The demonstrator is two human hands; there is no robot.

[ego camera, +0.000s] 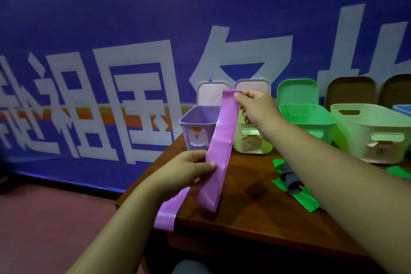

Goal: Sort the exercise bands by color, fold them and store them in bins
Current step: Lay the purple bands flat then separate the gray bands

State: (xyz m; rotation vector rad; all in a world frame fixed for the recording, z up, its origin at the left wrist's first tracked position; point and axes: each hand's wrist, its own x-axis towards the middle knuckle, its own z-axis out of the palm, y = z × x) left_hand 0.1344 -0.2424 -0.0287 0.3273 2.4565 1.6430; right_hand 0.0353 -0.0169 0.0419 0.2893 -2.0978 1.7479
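Note:
A long purple exercise band [219,151] hangs doubled over above the wooden table [244,207]. My right hand [255,107] pinches its top fold, raised in front of the bins. My left hand [189,169] pinches the band lower down, thumb on its front. One tail drops over the table's left edge. Behind the band stands a purple bin [195,127] with a paper label, then a pale yellow-green bin [253,140], a green bin [309,122] and a large pale green bin [373,133].
Green bands [295,193] and a grey band [291,178] lie in a loose pile on the table under my right forearm. Pink, green and brown lids lean against the blue banner wall behind the bins. The table's left edge drops to a reddish floor.

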